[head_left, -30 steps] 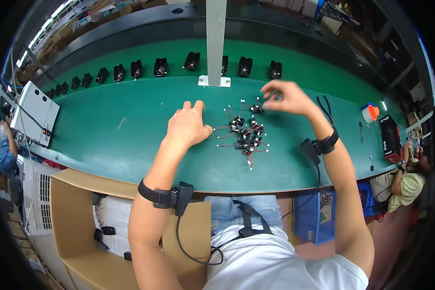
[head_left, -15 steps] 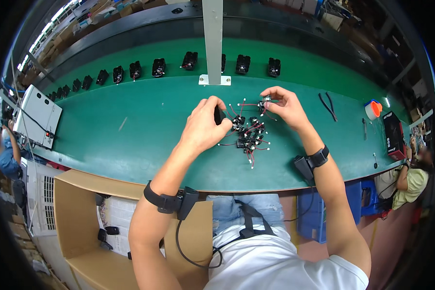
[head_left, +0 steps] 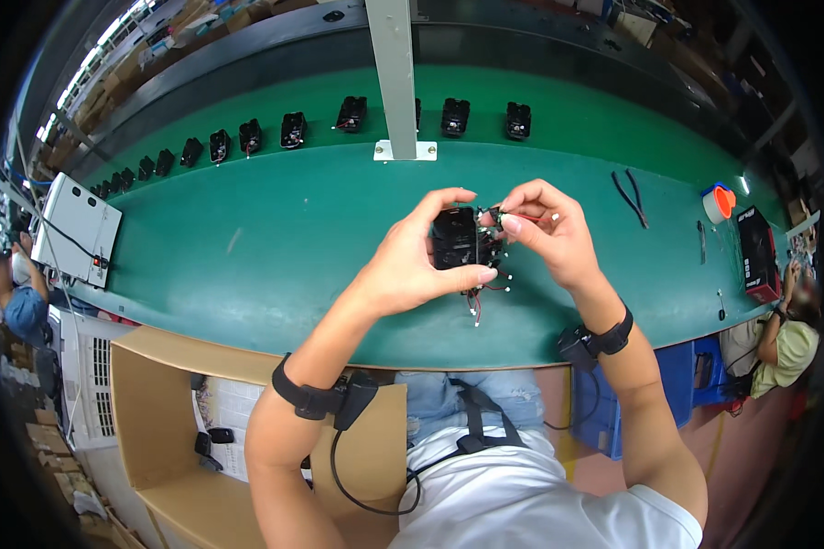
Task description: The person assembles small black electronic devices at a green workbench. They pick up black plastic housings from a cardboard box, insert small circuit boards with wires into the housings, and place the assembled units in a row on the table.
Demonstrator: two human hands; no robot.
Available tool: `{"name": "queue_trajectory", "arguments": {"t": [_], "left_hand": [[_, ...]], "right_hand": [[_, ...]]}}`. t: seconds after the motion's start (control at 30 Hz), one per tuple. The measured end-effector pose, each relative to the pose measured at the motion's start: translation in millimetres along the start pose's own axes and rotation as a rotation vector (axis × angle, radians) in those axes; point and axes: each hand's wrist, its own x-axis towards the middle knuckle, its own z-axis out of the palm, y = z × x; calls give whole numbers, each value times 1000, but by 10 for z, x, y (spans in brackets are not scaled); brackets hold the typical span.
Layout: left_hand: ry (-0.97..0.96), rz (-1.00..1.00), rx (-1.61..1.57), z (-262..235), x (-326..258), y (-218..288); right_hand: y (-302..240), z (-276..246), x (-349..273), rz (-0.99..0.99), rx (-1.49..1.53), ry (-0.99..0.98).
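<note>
My left hand (head_left: 412, 256) grips a black plastic housing (head_left: 454, 240), fingers over its far side and thumb along its near edge. The open inside of the housing faces up. Close by on the right, my right hand (head_left: 549, 229) pinches a small wired part (head_left: 496, 216) with red and black leads at the housing's right edge. Whether the part touches the housing, I cannot tell. Beneath the housing lies a pile of similar wired parts (head_left: 475, 297) with white plugs, mostly hidden by the housing and hands.
Several black housings (head_left: 518, 121) stand in a row on the green strip behind a grey post (head_left: 395, 82). Pliers (head_left: 630, 199), an orange-and-white roll (head_left: 719, 203) and a black-and-red box (head_left: 758, 254) lie at right. A cardboard box (head_left: 192, 343) stands at the near left.
My left hand has turned the housing so its inside shows and moved it right, over the pile. My right hand has brought the wired part nearer to it.
</note>
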Motion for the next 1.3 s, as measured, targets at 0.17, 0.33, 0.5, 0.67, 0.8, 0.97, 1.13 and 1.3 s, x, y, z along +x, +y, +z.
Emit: {"name": "queue_trajectory", "arguments": {"t": [0.17, 0.33, 0.5, 0.67, 0.8, 0.97, 1.13, 1.3], "left_hand": [[50, 69, 131, -14, 9, -81], [137, 252, 544, 61, -24, -5], [228, 158, 580, 138, -10, 37], [251, 339, 853, 72, -15, 34], [260, 406, 867, 69, -4, 40], [248, 289, 811, 87, -16, 89], [246, 384, 859, 66, 8, 4], [299, 514, 964, 8, 15, 54]], "right_hand": [[29, 84, -79, -241, -258, 74], [-69, 208, -109, -454, -626, 87], [25, 328, -155, -479, -674, 184], [66, 346, -117, -545, -771, 166], [40, 287, -125, -546, -786, 126], [-19, 297, -105, -610, -887, 62], [20, 252, -117, -383, -646, 39], [-11, 161, -116, -284, -448, -122]]}}
